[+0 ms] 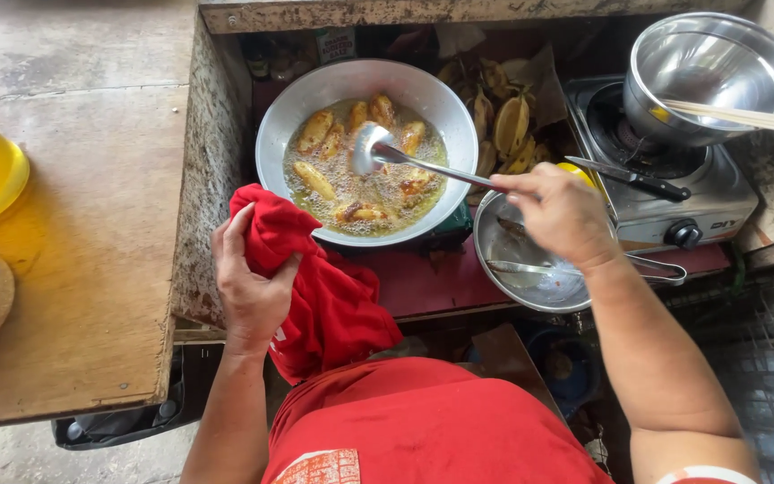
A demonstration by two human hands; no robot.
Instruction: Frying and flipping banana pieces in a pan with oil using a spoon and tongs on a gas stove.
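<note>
In the wok (459, 116) at centre-far, banana pieces (315, 131) already look golden and sit in bubbling oil, so frying seems well along but nothing's lifted out yet; your right hand (562, 213) is closed round the ladle (371, 149) handle, bowl dipped among them, and your left hand (248, 285) is bunched tight on a red cloth (333, 300) pressed to the wok's near-left rim. Burner under wok hidden, drain bowl (499, 242) partly behind your right wrist, can't tell undersides' colour.

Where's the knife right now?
The knife lies on the front of the small gas stove at right, just beyond the right hand, below the steel bowl.
</note>
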